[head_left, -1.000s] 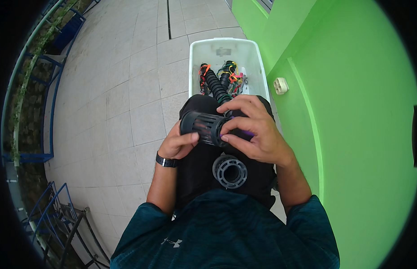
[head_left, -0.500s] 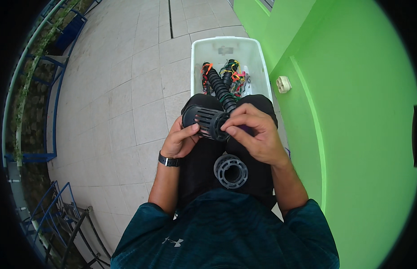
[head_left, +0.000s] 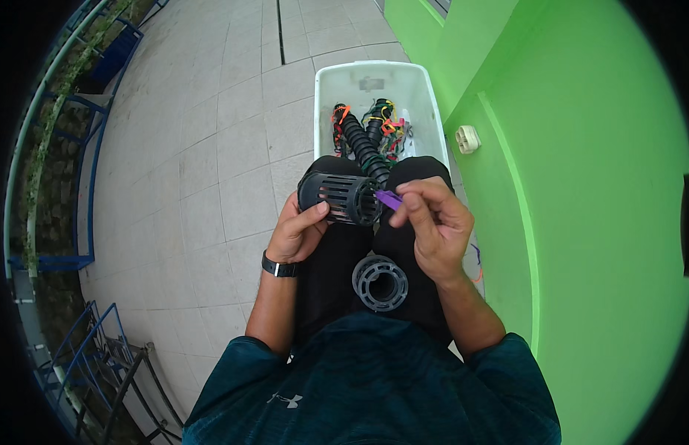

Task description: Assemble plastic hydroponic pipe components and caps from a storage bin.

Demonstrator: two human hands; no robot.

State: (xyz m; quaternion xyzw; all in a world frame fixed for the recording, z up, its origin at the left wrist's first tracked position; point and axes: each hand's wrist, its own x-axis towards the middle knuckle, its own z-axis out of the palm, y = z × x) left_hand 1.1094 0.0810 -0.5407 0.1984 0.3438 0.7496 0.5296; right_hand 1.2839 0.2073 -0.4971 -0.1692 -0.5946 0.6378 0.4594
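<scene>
Head view looks down on a seated person over a floor of pale grey tiles (head_left: 211, 148), with a bright green wall (head_left: 581, 185) on the right side. Ahead of the knees stands a white plastic bin (head_left: 426, 96), and inside it lie coloured ties and the far ends of black ribbed hoses (head_left: 359, 144) that run back toward the lap. On the lap, between the thighs, rests a grey round flange (head_left: 380, 282) with ribs inside it. Above it, the left hand (head_left: 296, 233) holds a black slotted cylinder (head_left: 338, 197) from its left and lower side; the fingers are curled around the body and the thumb lies on the slots. The right hand (head_left: 433, 226) is just beside the open right end of the cylinder, its thumb and first fingers pinched narrow on a small purple strip (head_left: 389, 199). This strip pokes out to the left of the fingertips and touches, or nearly touches, the rim of the cylinder. On the left wrist sits a black watch (head_left: 277, 265).
</scene>
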